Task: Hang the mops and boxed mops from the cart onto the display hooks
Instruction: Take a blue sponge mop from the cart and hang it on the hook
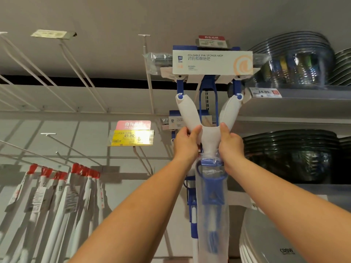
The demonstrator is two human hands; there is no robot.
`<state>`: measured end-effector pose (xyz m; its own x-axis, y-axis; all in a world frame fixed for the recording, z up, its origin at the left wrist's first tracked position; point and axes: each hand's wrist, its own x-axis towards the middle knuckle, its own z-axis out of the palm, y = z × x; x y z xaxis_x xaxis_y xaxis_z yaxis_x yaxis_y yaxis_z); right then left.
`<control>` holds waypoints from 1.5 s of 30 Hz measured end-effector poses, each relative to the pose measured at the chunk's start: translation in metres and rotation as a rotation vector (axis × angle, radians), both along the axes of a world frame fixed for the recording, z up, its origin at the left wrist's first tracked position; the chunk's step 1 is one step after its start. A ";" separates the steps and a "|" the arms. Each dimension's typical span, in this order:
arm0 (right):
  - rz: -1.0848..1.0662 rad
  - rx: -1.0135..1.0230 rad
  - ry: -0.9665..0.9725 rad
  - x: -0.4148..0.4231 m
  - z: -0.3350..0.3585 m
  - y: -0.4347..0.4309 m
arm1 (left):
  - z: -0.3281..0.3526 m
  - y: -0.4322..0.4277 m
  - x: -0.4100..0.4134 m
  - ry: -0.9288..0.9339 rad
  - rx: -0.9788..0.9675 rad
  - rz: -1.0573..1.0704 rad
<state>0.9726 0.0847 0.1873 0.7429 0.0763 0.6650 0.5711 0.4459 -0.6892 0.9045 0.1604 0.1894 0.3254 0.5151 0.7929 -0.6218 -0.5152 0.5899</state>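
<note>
1. Holding a mop (209,134) high, head end up, close under the ceiling (171,16).
2. Left hand (187,144) clenched round the left side of the white forked yoke, thumb laid across its front.
3. Right hand (230,143) grasping the right side of the yoke the same way, thumb pointing up along the right arm of the fork.
4. Capped at the head by a level card sleeve (212,62) marked "FOLDABLE PVA SPONGE MOP", its top edge just under a red tag (212,41); cannot tell whether hung on a hook yet.
5. Hanging straight down between the forearms: the handle, wrapped in a clear bag (210,196).
6. Partly hidden behind the left hand: a second mop (175,120) of the same kind, lower down.
7. Tight on the right: shelf (303,95) edge just beside the right fork arm, stacked clear bowls (296,59) overlapped in view by the sleeve's right end, dark bowls (290,154) below, near the right wrist.
8. Freer on the left: one bare hook (147,73) just beside the sleeve's left end, then more bare hooks (76,67) with open wall between.
9. Lower left, well apart from the hands: yellow price tag (131,138) and a row of white mops with red caps (62,186).
</note>
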 end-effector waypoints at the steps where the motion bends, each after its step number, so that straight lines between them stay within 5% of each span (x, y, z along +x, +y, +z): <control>1: -0.018 -0.001 -0.003 0.001 0.001 0.000 | 0.002 0.000 0.001 0.006 0.001 -0.002; 32: -0.082 0.022 0.041 -0.004 0.006 -0.001 | 0.008 -0.002 0.008 -0.011 0.048 0.082; 45: -0.114 -0.058 0.036 -0.003 0.014 -0.012 | 0.013 -0.007 0.012 0.032 -0.083 -0.005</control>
<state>0.9696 0.0723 0.2008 0.7724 0.0275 0.6345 0.5902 0.3377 -0.7332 0.9168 0.1534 0.2022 0.3525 0.5766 0.7370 -0.6047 -0.4607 0.6497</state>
